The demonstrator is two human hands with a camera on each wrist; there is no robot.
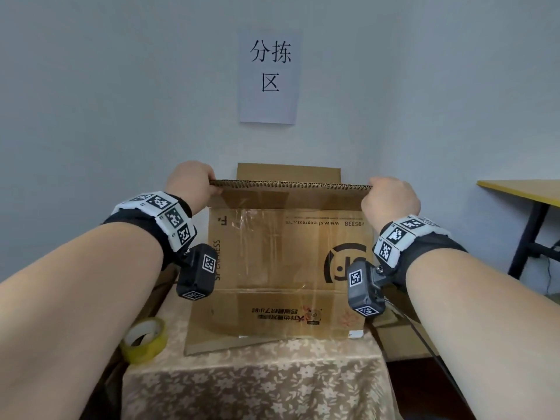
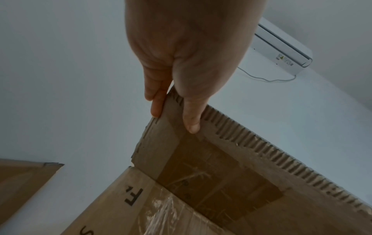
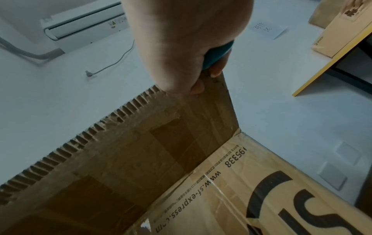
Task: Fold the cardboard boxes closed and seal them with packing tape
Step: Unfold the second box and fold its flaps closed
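Gripping the near top flap (image 1: 291, 195) at both ends, you are holding it roughly level over the cardboard box (image 1: 288, 253), which is standing on the cloth-covered desk (image 1: 257, 383) straight ahead of you. Your left hand (image 1: 192, 184) is pinching the left corner, thumb under and fingers on top; your right hand (image 1: 391, 198) is pinching the right corner and seems to have something teal tucked in it. The flap's long edge is running left to right between your hands, so it looks ready to fold forward and down. The tape roll (image 1: 145, 339) is lying nearer your left arm.
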